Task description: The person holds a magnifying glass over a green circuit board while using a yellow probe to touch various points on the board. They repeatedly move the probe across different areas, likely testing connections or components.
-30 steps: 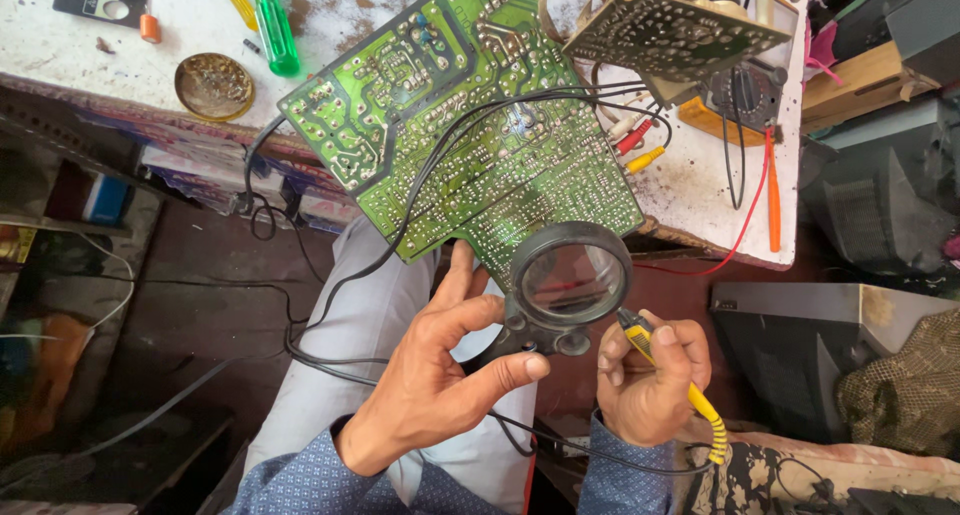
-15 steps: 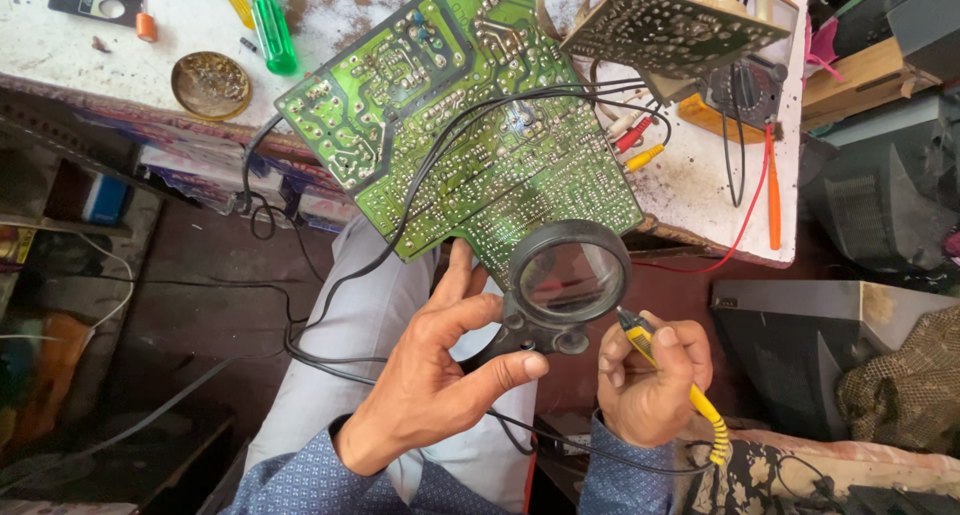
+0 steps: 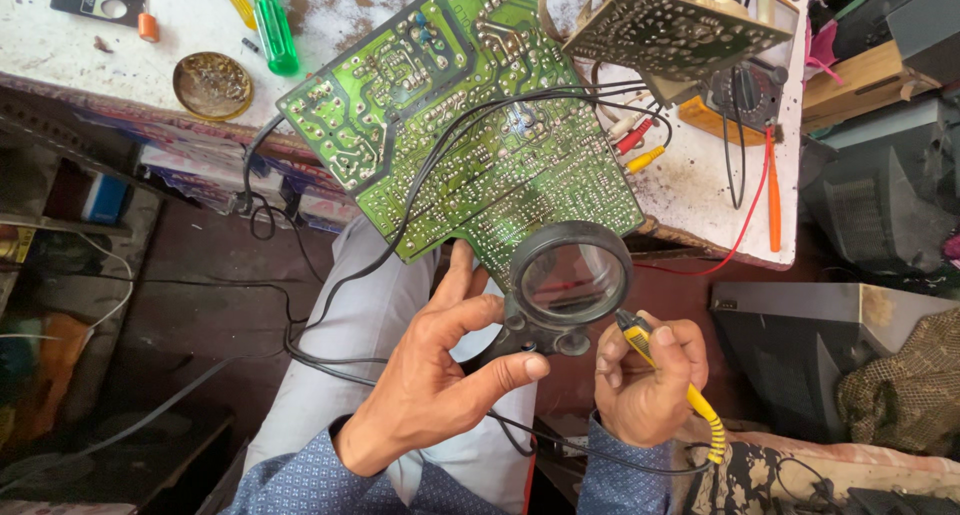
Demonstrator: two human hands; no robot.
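My left hand grips the black handle of a round magnifying glass, holding its lens over the near edge of a large green circuit board that overhangs the workbench, solder side up. My right hand is closed around a yellow test probe, whose tip points up toward the lens rim. Black cables cross the board and hang down over my lap.
On the white workbench lie a green screwdriver, a round brass tin, a second brown circuit board, an orange probe and red and yellow plugs. Dark casings stand at right.
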